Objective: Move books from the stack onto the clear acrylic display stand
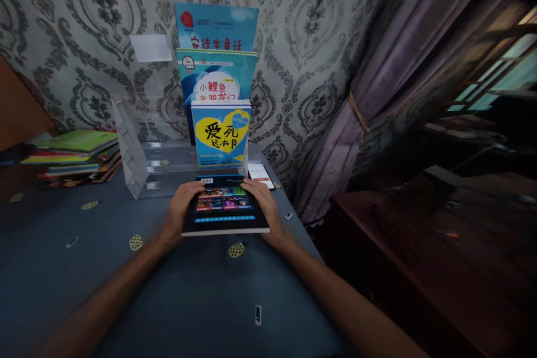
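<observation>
Between my two hands is a black book [225, 225] with a barcode and small coloured pictures on its upper face. My left hand [181, 210] grips its left edge, and my right hand [264, 207] grips the right edge, thumbs on top. Just beyond the black book stands a clear acrylic book rack [133, 151] with stepped tiers. On its right side, books stand upright one behind another: a blue book with a yellow heart [222, 137] in front, a teal book [218, 67] in the middle, and a taller blue book [216, 22] at the back.
A stack of books [79, 151] lies at the left of the blue-covered table [168, 302]. A phone [260, 175] rests right of the rack. Patterned wallpaper [302, 56] is behind, with a tied purple curtain [364, 95] and a dark red surface [403, 257] to the right.
</observation>
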`<state>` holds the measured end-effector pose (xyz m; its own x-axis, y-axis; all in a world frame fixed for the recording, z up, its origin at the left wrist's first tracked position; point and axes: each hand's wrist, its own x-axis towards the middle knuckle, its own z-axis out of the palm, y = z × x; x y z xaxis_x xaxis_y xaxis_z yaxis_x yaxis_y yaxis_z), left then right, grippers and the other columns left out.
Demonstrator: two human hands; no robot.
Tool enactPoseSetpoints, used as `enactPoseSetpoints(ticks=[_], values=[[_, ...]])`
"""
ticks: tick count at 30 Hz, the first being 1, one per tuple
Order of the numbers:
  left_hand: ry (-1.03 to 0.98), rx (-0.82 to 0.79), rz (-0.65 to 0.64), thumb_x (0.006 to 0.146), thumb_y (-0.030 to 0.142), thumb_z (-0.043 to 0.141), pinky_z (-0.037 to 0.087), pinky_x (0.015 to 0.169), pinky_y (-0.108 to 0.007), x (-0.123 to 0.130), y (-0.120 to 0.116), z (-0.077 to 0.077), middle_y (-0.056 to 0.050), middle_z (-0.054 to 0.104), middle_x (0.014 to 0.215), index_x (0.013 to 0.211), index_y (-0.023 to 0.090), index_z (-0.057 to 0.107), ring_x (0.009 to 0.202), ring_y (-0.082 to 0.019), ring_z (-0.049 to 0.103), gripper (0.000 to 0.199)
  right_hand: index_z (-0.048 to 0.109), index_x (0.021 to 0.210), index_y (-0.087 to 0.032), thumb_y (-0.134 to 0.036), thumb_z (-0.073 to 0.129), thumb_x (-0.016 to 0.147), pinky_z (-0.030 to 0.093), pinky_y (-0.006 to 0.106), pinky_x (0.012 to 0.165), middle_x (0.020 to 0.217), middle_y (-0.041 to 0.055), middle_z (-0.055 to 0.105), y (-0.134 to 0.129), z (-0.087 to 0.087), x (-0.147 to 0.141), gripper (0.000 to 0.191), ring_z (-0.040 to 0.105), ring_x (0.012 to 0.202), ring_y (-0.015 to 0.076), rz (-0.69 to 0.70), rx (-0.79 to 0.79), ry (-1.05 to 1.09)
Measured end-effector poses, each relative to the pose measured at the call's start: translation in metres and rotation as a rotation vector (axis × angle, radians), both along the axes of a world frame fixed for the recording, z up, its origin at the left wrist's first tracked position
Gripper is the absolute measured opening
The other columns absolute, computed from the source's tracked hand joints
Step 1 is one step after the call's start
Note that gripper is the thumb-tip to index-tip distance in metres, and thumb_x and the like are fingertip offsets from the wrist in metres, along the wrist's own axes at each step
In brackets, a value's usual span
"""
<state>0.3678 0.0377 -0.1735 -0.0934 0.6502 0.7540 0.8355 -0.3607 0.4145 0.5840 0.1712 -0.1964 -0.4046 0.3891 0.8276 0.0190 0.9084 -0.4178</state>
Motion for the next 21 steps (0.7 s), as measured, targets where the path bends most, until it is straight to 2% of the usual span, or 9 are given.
enactPoseSetpoints(ticks=[3,6,10,13,17,21], values=[[0.044,0.019,-0.044,0.099,0.036,0.048,0.051,0.099,-0.039,-0.001,0.0,0.005,-0.009,0.069,0.12,0.118,0.022,0.061,0.114,-0.024,0.064,0.027,0.062,0.135,-0.026,-0.041,0.046,0.103,0.049,0.049,0.107,0.13,0.0118,0.068,0.001,0.006,0.001,0.039,0.062,0.123,0.0277,0.027,0.003,0.043],[0.018,-0.004,-0.063,0.097,0.044,0.05,0.052,0.096,-0.038,-0.002,0.002,0.012,-0.009,0.07,0.117,0.122,0.021,0.061,0.11,-0.025,0.065,0.035,0.058,0.137,-0.025,-0.045,0.044,0.102,0.049,0.049,0.107,0.131,0.0123,0.067,0.002,0.014,0.004,0.043,0.061,0.123,0.029,0.044,-0.031,-0.031],[-0.102,-0.082,-0.038,0.1,0.048,0.044,0.051,0.092,-0.037,-0.004,0.01,0.022,-0.011,0.07,0.111,0.118,0.019,0.062,0.104,-0.025,0.066,0.039,0.057,0.135,-0.024,-0.038,0.038,0.104,0.049,0.048,0.105,0.125,0.0117,0.068,0.009,0.018,0.0,0.039,0.063,0.117,0.0273,-0.018,-0.054,-0.003],[-0.175,-0.156,0.005,0.099,0.047,0.045,0.051,0.091,-0.036,-0.008,0.021,0.025,-0.008,0.071,0.109,0.112,0.02,0.063,0.101,-0.024,0.067,0.035,0.053,0.136,-0.022,-0.034,0.041,0.103,0.051,0.045,0.1,0.124,0.0123,0.067,0.016,0.019,-0.009,0.037,0.064,0.114,0.0261,-0.054,-0.12,0.04],[-0.209,-0.179,0.099,0.094,0.044,0.048,0.052,0.08,-0.034,-0.015,0.036,0.026,-0.004,0.071,0.091,0.103,0.021,0.061,0.085,-0.023,0.067,0.028,0.058,0.115,-0.02,-0.036,0.044,0.103,0.052,0.039,0.087,0.108,0.0101,0.066,0.026,0.022,-0.022,0.024,0.063,0.1,0.0241,-0.136,-0.22,0.007],[-0.226,-0.209,0.096,0.093,0.04,0.048,0.052,0.083,-0.036,-0.021,0.048,0.026,-0.006,0.072,0.099,0.115,0.02,0.058,0.094,-0.024,0.067,0.031,0.058,0.106,-0.021,-0.036,0.044,0.103,0.05,0.037,0.085,0.101,0.0079,0.065,0.035,0.023,-0.033,0.02,0.061,0.096,0.023,-0.135,-0.272,0.015]])
